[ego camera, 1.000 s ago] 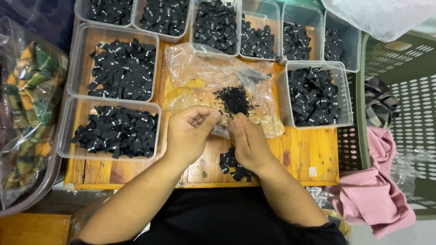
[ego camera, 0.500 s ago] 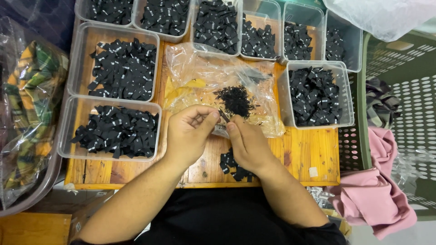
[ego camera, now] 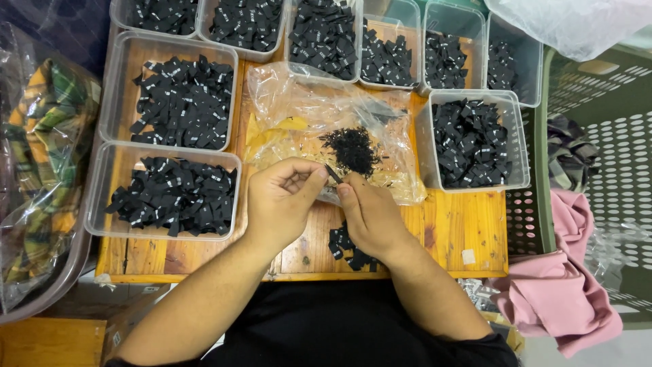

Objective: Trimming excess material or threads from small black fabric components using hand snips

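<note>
Head view shows my left hand [ego camera: 280, 200] and right hand [ego camera: 370, 216] pinching together one small black piece [ego camera: 333, 173] above the clear plastic bag [ego camera: 319, 115], near the dark pile [ego camera: 352, 149].

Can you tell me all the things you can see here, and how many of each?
clear tubs: nine in view, see-through plastic, along the board's back and sides, all holding small black pieces
wooden board: one, orange-brown, under everything
plastic bag: one, clear, middle of the board
pile of tiny black bits: one, on the bag
loose black pieces: a few, beside the right wrist
green basket: one, right side
pink cloth: one, by the basket
plaid cloth in a bag: one, left
left hand: pinching a small black piece
right hand: touching it too
</note>
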